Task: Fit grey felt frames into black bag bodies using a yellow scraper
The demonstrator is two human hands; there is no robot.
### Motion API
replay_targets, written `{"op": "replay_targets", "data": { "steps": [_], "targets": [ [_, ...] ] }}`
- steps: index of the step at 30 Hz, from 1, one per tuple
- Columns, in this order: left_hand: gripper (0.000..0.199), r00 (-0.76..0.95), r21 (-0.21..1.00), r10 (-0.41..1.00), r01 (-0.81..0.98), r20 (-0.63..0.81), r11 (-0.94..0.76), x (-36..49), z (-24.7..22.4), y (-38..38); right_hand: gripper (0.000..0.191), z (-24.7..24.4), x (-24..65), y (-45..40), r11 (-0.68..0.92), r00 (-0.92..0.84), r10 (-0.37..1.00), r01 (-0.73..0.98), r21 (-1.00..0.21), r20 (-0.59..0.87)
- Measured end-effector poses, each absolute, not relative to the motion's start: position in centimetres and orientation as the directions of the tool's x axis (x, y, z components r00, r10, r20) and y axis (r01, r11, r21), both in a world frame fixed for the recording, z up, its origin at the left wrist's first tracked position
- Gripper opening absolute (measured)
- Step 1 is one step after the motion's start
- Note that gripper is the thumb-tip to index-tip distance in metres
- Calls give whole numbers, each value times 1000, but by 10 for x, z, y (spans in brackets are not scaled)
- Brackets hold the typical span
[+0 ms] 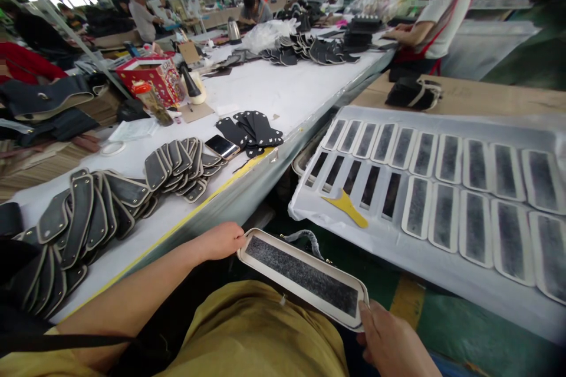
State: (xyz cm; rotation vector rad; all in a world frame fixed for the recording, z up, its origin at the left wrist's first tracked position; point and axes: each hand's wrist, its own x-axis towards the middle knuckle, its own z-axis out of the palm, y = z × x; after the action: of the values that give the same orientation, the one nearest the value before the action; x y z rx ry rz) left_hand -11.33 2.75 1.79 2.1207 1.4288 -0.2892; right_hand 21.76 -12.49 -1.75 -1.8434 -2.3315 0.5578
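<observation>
Between the two hands, above the olive cloth [256, 330] over the lap, lay the panel [303, 277], a long pale-rimmed piece with a dark speckled centre. I had the left hand [223, 240] pinching its far-left corner, fingertips closed on the rim. With the right hand [389, 336] I gripped the near-right end, thumb on the rim and the other fingers curled beside and below it, partly hidden. The panel's middle was clear of all the fingers, and it slanted down across my view from left to right. Just behind it showed a grey strap [305, 237].

To the left, the white table [274, 94] bore grey pieces [88, 206], a phone [222, 146] and black pieces [259, 129]. On the right table [309, 206] I saw two rows of similar pale-rimmed panels [475, 227] and a yellow tool [347, 207]. Beyond, a person [446, 17] in white and red stood at the white table's far end.
</observation>
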Motion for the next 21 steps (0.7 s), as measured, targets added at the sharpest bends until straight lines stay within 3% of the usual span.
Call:
{"op": "replay_targets", "data": {
  "steps": [8, 13, 15, 17, 19, 21],
  "targets": [
    [32, 527, 435, 720, 835, -452, -338, -118, 21, 33, 28, -19, 219, -127, 111, -199, 966, 894, -435, -164],
    [36, 587, 503, 660, 792, -469, -347, -125, 20, 36, 30, -15, 219, -124, 164, -239, 964, 880, -446, -118],
    [36, 571, 602, 654, 769, -496, -214, -131, 17, 34, 33, -16, 220, -124, 182, -257, 960, 876, -446, -114],
    [36, 529, 719, 633, 693, -565, 63, -137, 12, 30, 33, -19, 221, -124, 196, -265, 958, 881, -431, -108],
    [39, 482, 760, 610, 548, -629, 350, -141, 6, 25, 32, -22, 221, -124, 218, -281, 954, 890, -401, -104],
    [44, 429, 756, 624, 416, -653, 505, -143, 1, 21, 34, -22, 221, -124, 251, -304, 948, 897, -365, -96]
  ]
}}
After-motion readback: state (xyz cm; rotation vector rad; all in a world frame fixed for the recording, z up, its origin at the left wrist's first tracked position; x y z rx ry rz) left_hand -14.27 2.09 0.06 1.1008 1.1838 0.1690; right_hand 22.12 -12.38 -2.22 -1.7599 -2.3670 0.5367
